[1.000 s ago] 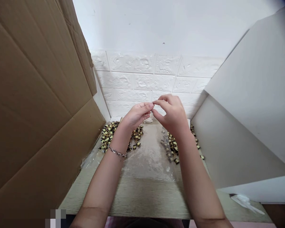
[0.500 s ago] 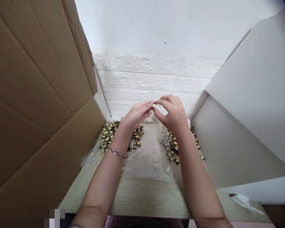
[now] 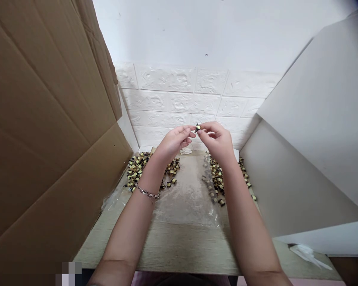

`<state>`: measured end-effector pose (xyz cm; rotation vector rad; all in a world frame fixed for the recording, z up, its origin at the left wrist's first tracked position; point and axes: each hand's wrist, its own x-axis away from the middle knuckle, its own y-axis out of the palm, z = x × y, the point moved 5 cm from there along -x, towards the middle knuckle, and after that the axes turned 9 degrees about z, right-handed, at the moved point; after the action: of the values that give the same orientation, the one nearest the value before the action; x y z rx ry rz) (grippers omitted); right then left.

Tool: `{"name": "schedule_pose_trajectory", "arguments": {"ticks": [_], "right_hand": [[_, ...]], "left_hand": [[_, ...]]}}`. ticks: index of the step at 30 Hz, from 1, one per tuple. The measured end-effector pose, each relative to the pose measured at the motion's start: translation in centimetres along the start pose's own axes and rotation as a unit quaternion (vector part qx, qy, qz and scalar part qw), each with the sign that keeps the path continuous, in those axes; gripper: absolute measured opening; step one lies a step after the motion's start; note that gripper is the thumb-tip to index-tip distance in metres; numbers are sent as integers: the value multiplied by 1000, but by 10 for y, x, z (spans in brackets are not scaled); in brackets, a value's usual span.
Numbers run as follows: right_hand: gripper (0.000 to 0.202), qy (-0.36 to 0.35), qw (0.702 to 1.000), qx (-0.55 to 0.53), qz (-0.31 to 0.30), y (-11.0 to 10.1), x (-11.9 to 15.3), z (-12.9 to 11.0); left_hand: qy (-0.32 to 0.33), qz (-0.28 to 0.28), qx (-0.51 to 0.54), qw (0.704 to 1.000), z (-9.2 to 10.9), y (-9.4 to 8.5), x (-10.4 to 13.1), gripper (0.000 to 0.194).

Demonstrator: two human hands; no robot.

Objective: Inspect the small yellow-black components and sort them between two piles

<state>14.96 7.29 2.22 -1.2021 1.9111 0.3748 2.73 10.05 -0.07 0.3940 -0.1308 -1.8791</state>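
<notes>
A small yellow and black part (image 3: 198,128) is pinched between the thumb and forefinger of my right hand (image 3: 217,139), above the table's far side. My left hand (image 3: 176,142) is just left of it, its fingers loosely extended and their tips close to the part; I see nothing else in that hand. Many similar parts lie in a left pile (image 3: 137,169) behind my left forearm and in a right pile (image 3: 217,178) beside my right forearm. Between the piles, a clear plastic bag (image 3: 183,194) lies flat.
A tall cardboard sheet (image 3: 47,119) rises on the left and a white panel (image 3: 298,171) on the right. A white brick-pattern wall (image 3: 167,79) closes the back. White scraps (image 3: 308,254) lie at the table's (image 3: 185,246) right front corner.
The small part has passed from my left fingertips into my right hand's pinch and has turned. My left fingers have loosened and opened.
</notes>
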Motion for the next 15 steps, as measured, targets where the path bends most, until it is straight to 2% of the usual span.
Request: {"name": "schedule_pose_trajectory", "arguments": {"ticks": [3, 7, 10, 12, 15], "right_hand": [[19, 143, 983, -116, -1, 1, 0, 12], [19, 283, 922, -264, -29, 4, 3, 19], [17, 315, 890, -317, -91, 7, 6, 18], [16, 314, 881, -330, -128, 9, 8, 16], [14, 304, 877, -340, -151, 10, 9, 13]], "left_hand": [[29, -7, -37, 999, 3, 3, 2, 27], [115, -7, -76, 990, 12, 8, 5, 41], [175, -5, -109, 979, 18, 10, 7, 42], [201, 4, -133, 971, 21, 11, 9, 39], [226, 6, -156, 962, 24, 11, 11, 34]]}}
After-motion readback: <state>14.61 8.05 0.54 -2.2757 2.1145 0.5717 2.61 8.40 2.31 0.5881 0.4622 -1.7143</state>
